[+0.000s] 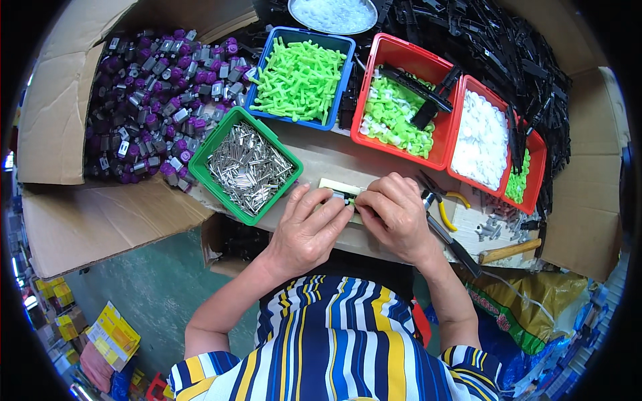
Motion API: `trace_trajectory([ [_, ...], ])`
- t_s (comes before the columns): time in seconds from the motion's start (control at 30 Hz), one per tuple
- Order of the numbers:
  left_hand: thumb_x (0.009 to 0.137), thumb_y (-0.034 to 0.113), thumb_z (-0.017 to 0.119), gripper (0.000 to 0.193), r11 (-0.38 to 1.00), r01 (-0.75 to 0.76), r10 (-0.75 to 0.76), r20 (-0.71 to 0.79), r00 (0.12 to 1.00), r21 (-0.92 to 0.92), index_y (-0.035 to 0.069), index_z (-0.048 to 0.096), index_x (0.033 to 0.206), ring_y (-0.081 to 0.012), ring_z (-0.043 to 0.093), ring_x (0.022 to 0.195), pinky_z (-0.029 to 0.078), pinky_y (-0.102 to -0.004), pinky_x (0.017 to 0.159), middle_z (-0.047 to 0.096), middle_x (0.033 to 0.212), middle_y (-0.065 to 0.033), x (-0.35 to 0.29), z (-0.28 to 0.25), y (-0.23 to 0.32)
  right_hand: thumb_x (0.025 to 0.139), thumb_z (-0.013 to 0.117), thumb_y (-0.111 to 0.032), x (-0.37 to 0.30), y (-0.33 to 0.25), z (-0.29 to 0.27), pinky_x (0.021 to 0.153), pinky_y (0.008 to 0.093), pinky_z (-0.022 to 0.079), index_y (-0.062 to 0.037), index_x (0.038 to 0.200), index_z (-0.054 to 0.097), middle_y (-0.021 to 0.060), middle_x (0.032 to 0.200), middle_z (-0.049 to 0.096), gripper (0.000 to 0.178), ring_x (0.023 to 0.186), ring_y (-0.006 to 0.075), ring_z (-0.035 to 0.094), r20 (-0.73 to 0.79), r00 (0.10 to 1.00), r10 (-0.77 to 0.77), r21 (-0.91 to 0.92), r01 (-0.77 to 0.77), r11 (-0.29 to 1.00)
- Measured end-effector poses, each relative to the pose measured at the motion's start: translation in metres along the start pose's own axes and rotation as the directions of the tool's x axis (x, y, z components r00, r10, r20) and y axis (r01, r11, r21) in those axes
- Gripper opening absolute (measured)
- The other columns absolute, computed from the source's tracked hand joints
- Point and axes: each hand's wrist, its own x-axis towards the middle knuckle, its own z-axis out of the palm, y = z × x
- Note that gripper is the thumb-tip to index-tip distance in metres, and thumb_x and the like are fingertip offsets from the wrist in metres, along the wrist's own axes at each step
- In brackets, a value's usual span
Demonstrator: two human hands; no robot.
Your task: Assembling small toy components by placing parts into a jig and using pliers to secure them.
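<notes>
A cream-coloured block (332,184) lies at the table's front, between my two hands. Against it sits a small black and grey part (345,196) with a bit of lime green, mostly covered by fingers. My left hand (309,224) holds this part from the left with its fingers pressed together. From the right, my right hand (396,212) closes in a pinch beside the same part. Whatever lies between its fingertips is too small to make out. To the left of my left hand stands a green bin (294,175) of silver metal pins (249,167).
Behind are a blue bin (251,103) of lime-green sticks and red bins (438,159) of small green and white pieces. Grey-and-purple motor-like parts (160,87) fill the left carton. Black plastic parts (495,47) heap far right. Yellow-handled pliers (447,215) and a hammer (457,248) lie right.
</notes>
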Motion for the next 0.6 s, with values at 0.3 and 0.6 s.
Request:
trace_trajectory([
  [0.3, 0.072, 0.0, 0.078, 0.032, 0.999, -0.003, 0.0, -0.045, 0.999, -0.052, 0.0, 0.071, 0.103, -0.03, 0.062, 0.101, 0.05, -0.0467, 0.093, 0.063, 0.103, -0.0097, -0.0013, 0.0067, 0.0001, 0.069, 0.077, 0.0, -0.0026, 0.0063, 0.0023, 0.069, 0.0359, 0.041, -0.0059, 0.089, 0.066, 0.0055, 0.084, 0.06, 0.023, 0.076, 0.0232, 0.058, -0.01, 0.999, -0.03, 0.029, 0.03, 0.999],
  [0.6, 0.072, 0.0, 0.079, 0.03, 0.989, 0.036, -0.045, -0.059, 0.997, -0.143, -0.002, 0.072, 0.101, -0.0311, 0.064, 0.1, 0.054, -0.0425, 0.091, 0.064, 0.102, -0.0111, 0.001, 0.0085, -0.0014, 0.069, 0.076, 0.0, -0.0028, 0.0081, 0.0009, 0.07, 0.0358, 0.04, -0.0067, 0.089, 0.066, 0.0051, 0.083, 0.06, 0.023, 0.075, 0.023, 0.057, -0.004, 0.999, -0.04, -0.005, 0.04, 0.999],
])
